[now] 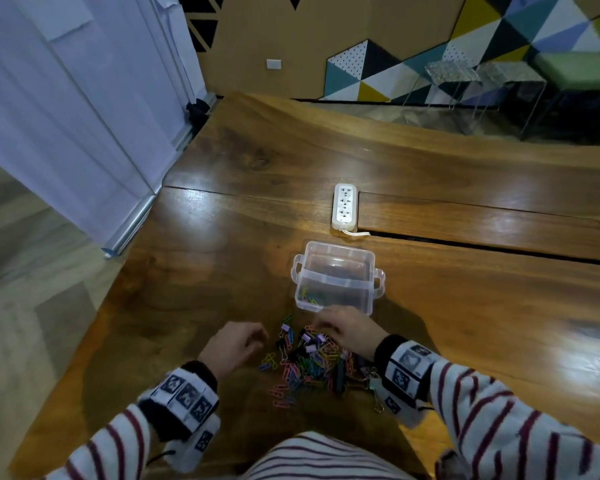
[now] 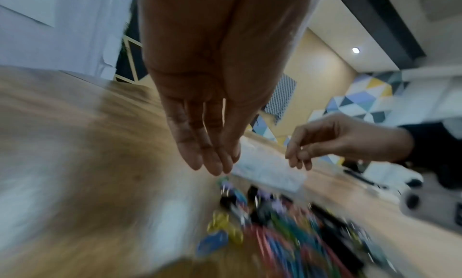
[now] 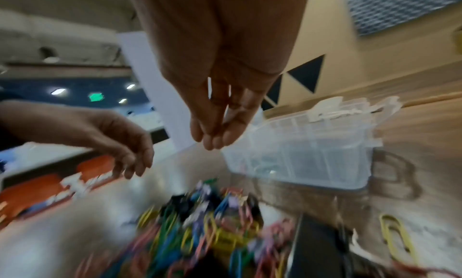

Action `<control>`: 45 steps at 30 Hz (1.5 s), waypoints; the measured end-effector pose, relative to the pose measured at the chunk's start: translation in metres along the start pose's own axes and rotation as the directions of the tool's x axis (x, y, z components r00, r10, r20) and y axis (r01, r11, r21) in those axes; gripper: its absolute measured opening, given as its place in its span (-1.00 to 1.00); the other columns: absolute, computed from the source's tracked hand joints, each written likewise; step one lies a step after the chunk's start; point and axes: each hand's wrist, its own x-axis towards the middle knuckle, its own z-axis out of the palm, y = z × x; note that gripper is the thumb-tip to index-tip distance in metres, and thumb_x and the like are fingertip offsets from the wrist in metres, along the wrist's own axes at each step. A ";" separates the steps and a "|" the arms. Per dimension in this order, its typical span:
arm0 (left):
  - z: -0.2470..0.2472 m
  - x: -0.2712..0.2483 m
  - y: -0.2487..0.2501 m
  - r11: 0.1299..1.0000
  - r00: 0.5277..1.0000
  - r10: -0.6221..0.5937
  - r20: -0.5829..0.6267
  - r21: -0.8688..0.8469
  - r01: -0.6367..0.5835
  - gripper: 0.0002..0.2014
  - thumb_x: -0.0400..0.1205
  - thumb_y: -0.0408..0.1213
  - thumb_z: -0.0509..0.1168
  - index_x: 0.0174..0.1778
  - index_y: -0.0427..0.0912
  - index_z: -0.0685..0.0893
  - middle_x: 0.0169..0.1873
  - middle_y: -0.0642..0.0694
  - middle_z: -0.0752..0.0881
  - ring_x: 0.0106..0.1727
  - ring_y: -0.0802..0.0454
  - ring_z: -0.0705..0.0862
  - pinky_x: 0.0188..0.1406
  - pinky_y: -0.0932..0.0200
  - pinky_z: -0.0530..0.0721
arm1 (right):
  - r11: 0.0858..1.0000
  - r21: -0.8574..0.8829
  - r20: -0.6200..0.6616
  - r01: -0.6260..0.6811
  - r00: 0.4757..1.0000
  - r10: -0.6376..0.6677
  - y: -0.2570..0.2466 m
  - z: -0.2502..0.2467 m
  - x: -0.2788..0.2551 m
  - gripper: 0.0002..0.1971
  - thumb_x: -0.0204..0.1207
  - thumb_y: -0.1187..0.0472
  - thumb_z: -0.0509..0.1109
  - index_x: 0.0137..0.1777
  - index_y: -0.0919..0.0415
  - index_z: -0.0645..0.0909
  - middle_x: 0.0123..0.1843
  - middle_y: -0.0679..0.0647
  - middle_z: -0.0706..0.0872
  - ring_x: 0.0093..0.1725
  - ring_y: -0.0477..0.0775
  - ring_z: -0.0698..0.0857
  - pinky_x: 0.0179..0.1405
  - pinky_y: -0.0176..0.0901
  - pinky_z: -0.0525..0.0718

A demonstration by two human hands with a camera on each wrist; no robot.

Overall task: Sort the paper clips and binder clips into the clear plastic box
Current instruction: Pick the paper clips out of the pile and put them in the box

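A clear plastic box stands open on the wooden table, with a few coloured paper clips in its near-left compartment. Just in front of it lies a mixed pile of coloured paper clips and lilac and black binder clips, blurred in the wrist views. My left hand hovers at the pile's left edge, fingers loose and holding nothing. My right hand hangs over the pile's far edge beside the box. Its fingertips are bunched against the thumb, and I see nothing between them.
A white power strip lies behind the box, next to a long slot in the tabletop. One yellow paper clip lies apart at the pile's right. The table's left edge drops to the floor beside a white panel.
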 end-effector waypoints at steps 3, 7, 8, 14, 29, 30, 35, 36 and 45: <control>0.027 -0.021 -0.005 0.990 0.998 0.046 0.043 0.132 -0.052 -0.76 0.62 -0.31 0.21 0.19 -0.08 0.56 0.19 -0.04 0.62 0.16 0.10 0.60 0.16 0.21 0.60 | 0.979 -0.152 0.179 0.136 0.978 -0.108 -0.016 0.029 -0.009 -0.75 0.59 0.32 0.21 0.23 0.24 0.56 0.25 0.18 0.61 0.27 0.15 0.53 0.19 0.03 0.57; 0.065 -0.034 0.004 0.981 0.991 0.065 0.114 0.177 -0.084 -0.45 0.59 -0.27 0.24 0.50 -0.16 0.24 0.47 -0.12 0.29 0.43 -0.04 0.38 0.39 0.13 0.45 | 0.921 -0.242 0.241 0.306 0.938 -0.248 -0.035 0.064 -0.008 -0.70 0.58 0.36 0.20 0.30 0.30 0.47 0.28 0.27 0.53 0.25 0.24 0.49 0.04 0.07 0.64; 0.072 -0.034 0.005 0.982 0.992 0.047 0.119 0.179 -0.068 -0.38 0.57 -0.26 0.27 0.52 -0.18 0.17 0.51 -0.16 0.22 0.47 -0.07 0.32 0.44 0.11 0.41 | 0.903 -0.276 0.240 0.329 0.933 -0.267 -0.037 0.068 -0.007 -0.71 0.58 0.35 0.18 0.29 0.31 0.46 0.28 0.29 0.51 0.24 0.26 0.48 0.01 0.07 0.64; 0.082 -0.018 0.002 0.986 0.998 0.058 0.015 0.155 -0.060 -0.56 0.57 -0.30 0.27 0.37 -0.15 0.36 0.31 -0.11 0.42 0.32 -0.07 0.45 0.28 0.07 0.52 | 0.892 -0.337 0.212 0.302 0.947 -0.241 -0.023 0.079 0.000 -0.69 0.58 0.41 0.15 0.31 0.34 0.46 0.29 0.29 0.54 0.26 0.25 0.50 0.05 0.06 0.69; 0.062 0.001 -0.005 0.971 0.970 0.160 0.182 0.147 -0.188 -0.80 0.61 -0.23 0.25 0.10 -0.20 0.57 0.07 -0.15 0.65 0.06 -0.03 0.60 0.07 0.10 0.59 | 0.754 0.621 -0.005 -0.216 0.960 0.278 0.016 0.036 -0.009 -0.88 0.40 0.33 0.47 -0.22 0.08 0.71 -0.09 0.12 0.79 -0.02 0.00 0.74 0.16 -0.08 0.67; 0.060 0.003 -0.007 0.978 0.975 0.148 0.167 0.120 -0.169 -0.84 0.60 -0.24 0.26 0.04 -0.19 0.59 0.02 -0.14 0.68 0.01 0.01 0.61 0.02 0.16 0.58 | 0.721 0.658 -0.007 -0.217 0.956 0.294 0.018 0.034 -0.011 -0.90 0.40 0.35 0.47 -0.20 0.13 0.73 -0.09 0.14 0.79 -0.02 0.02 0.75 0.15 -0.10 0.69; 0.047 0.010 -0.012 0.990 0.993 0.055 0.102 -0.137 -0.041 -0.90 0.55 -0.29 0.35 -0.18 0.01 0.59 -0.28 0.14 0.65 -0.21 0.32 0.61 -0.25 0.53 0.53 | 0.501 0.843 0.000 -0.196 0.931 0.365 0.019 0.026 -0.016 -0.85 0.46 0.39 0.41 0.00 0.42 0.69 -0.13 0.17 0.78 -0.15 -0.05 0.78 -0.05 -0.24 0.75; 0.045 0.011 -0.012 0.981 0.995 0.040 0.096 -0.193 -0.021 -0.90 0.55 -0.29 0.35 -0.13 0.01 0.61 -0.29 0.15 0.66 -0.19 0.32 0.63 -0.24 0.54 0.54 | 0.445 0.873 0.021 -0.201 0.926 0.378 0.019 0.026 -0.016 -0.84 0.47 0.39 0.39 0.02 0.43 0.67 -0.11 0.22 0.78 -0.16 -0.01 0.78 -0.06 -0.22 0.77; 0.007 0.048 0.022 0.820 0.996 -0.014 0.086 -0.569 0.061 -0.83 0.57 -0.44 0.27 0.05 -0.28 0.67 -0.24 -0.06 0.72 -0.29 0.13 0.72 -0.34 0.37 0.71 | 0.014 0.988 0.130 -0.154 0.876 0.464 0.020 0.009 -0.008 -0.88 0.55 0.42 0.27 0.03 0.40 0.59 -0.11 0.27 0.71 -0.24 0.05 0.79 -0.28 -0.28 0.78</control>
